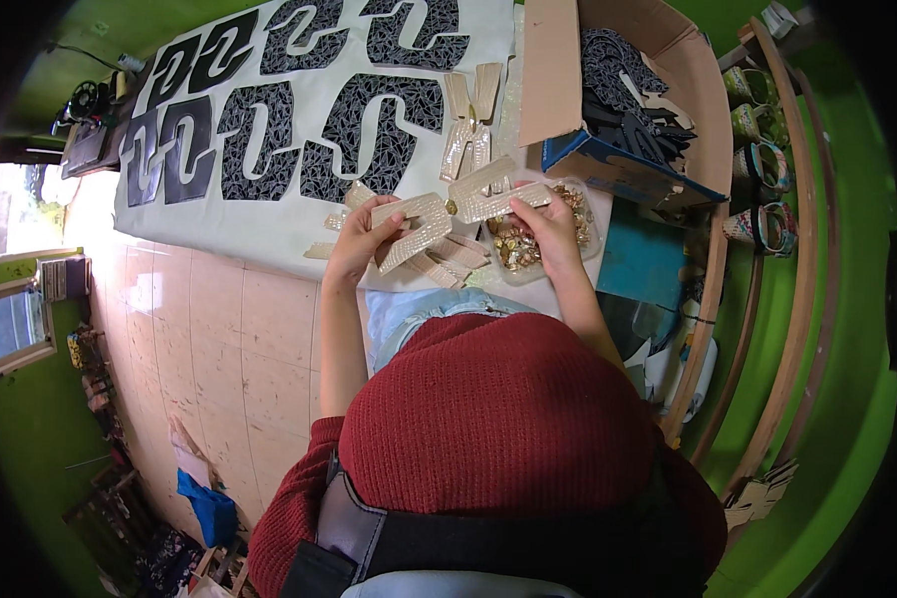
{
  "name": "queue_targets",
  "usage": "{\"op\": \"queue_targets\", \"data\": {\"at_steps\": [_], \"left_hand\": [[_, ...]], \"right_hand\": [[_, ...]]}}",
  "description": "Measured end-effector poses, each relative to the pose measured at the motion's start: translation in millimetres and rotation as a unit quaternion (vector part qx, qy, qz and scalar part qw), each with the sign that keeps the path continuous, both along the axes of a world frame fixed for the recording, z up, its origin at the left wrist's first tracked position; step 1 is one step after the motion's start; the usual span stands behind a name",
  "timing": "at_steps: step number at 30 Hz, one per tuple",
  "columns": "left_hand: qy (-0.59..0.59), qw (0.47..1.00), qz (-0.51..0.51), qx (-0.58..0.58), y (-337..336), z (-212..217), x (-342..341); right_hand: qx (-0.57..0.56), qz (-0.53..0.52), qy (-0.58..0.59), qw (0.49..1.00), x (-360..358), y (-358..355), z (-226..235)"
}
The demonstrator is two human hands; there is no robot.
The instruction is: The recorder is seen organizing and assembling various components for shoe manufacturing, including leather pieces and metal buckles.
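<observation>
Between my hands is a pair of cream, textured strap pieces (421,231) that meet at a small gold-coloured fitting (450,207). My left hand (364,242) pinches the folded strap on the left, thumb on top. With my right hand (548,227) I grip the strap on the right, also thumb uppermost. Below them on the table lie more loose cream straps (453,261). Beside my right hand stands a clear plastic tub (513,261) of gold-coloured metal fittings, partly covered by that hand. Farther back rests another crossed cream strap assembly (471,125) with a gold-coloured fitting.
Black patterned cut-out pieces (259,140) lie in rows across the white-covered table (194,224). An open cardboard box (628,174) of dark cut pieces stands at the far right, next to a wooden shelf frame (805,199) with small woven baskets (767,227). Tiled floor (224,339) extends left.
</observation>
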State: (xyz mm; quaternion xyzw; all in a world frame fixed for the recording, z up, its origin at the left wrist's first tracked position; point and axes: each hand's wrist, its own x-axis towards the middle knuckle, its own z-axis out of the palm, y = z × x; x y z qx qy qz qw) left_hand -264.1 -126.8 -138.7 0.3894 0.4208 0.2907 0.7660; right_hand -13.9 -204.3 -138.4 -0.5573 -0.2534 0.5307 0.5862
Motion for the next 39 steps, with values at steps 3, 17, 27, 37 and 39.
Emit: {"op": "queue_targets", "data": {"at_steps": [3, 17, 27, 37, 39], "left_hand": [[0.048, 0.998, -0.036, 0.017, 4.9, -3.6, -5.5], [-0.151, 0.967, 0.201, -0.051, 34.8, -35.6, 66.1], [-0.095, 0.977, 0.188, -0.043, 52.9, -42.0, 123.4], [0.038, 0.987, 0.151, -0.032, 35.8, -50.2, 119.3], [0.138, 0.979, 0.121, 0.089, 36.2, -53.4, 114.8]], "right_hand": [[0.013, 0.027, -0.027, 0.999, 1.7, -3.7, 0.0], [0.04, 0.111, -0.047, 0.992, 13.1, 14.1, 12.3], [0.02, 0.119, -0.108, 0.987, 21.0, -15.9, 2.6], [0.008, 0.107, -0.131, 0.986, 21.7, -20.3, 3.0], [0.007, 0.109, -0.126, 0.986, 21.8, -20.4, 6.5]]}}
